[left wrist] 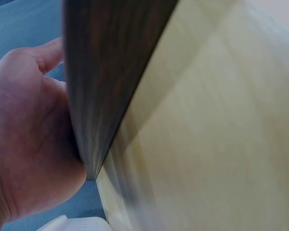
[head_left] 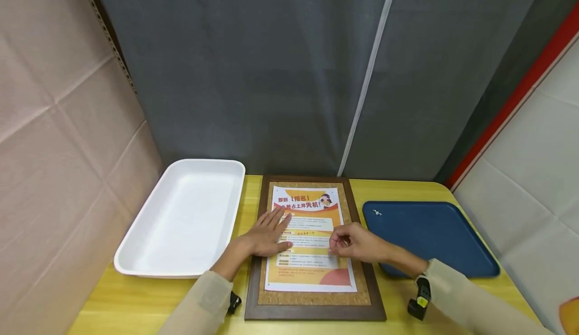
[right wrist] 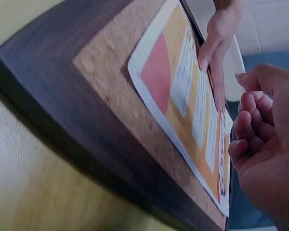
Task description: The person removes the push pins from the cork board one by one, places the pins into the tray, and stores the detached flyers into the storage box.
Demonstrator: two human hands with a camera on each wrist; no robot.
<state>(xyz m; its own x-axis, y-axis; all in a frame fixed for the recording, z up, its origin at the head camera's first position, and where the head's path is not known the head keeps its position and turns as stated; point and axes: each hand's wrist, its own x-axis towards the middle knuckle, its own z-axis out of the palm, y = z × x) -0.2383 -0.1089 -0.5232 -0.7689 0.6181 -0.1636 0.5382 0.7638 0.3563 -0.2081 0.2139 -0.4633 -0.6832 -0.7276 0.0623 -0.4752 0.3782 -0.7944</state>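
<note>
A printed orange and white poster [head_left: 312,274] lies on a cork board [head_left: 312,299] with a dark wooden frame [head_left: 316,314]. My left hand [head_left: 267,234] rests flat on the poster's left side, fingers spread; its wrist crosses the frame's left edge. In the right wrist view, that left hand [right wrist: 220,41] presses on the printed sheet. My right hand [head_left: 355,243] hovers over the poster's right edge, its fingers curled and thumb close to the index finger. In the right wrist view, the right hand [right wrist: 267,130] shows curled fingers; I cannot tell whether something tiny is pinched there.
At the left is a white tray [head_left: 185,214]. A dark blue tray [head_left: 434,239] sits at the right, with a few tiny silver pieces [head_left: 377,213] near its upper left corner. Everything is on a yellow wooden table [head_left: 135,295], with a grey partition [head_left: 253,73] behind.
</note>
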